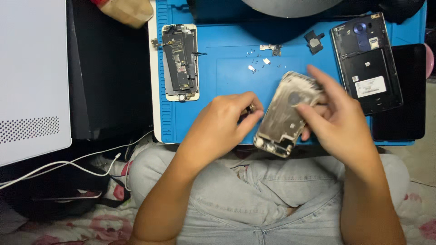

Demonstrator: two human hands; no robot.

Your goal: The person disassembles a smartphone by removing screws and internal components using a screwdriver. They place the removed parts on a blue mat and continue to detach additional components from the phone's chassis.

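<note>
The silver phone housing (285, 115) is tilted in the air over the near edge of the blue work mat (227, 81), its hollow inside facing up. The right hand (338, 120) grasps it by its right side, one finger stretched across the top. The left hand (227, 120) pinches a small dark part (250, 109) just beside the housing's left edge. On the mat lie an opened phone with its circuit board bare (180, 61), scattered tiny screws (259, 61), a small black module (314, 41) and a dark phone without its back cover (366, 61).
</note>
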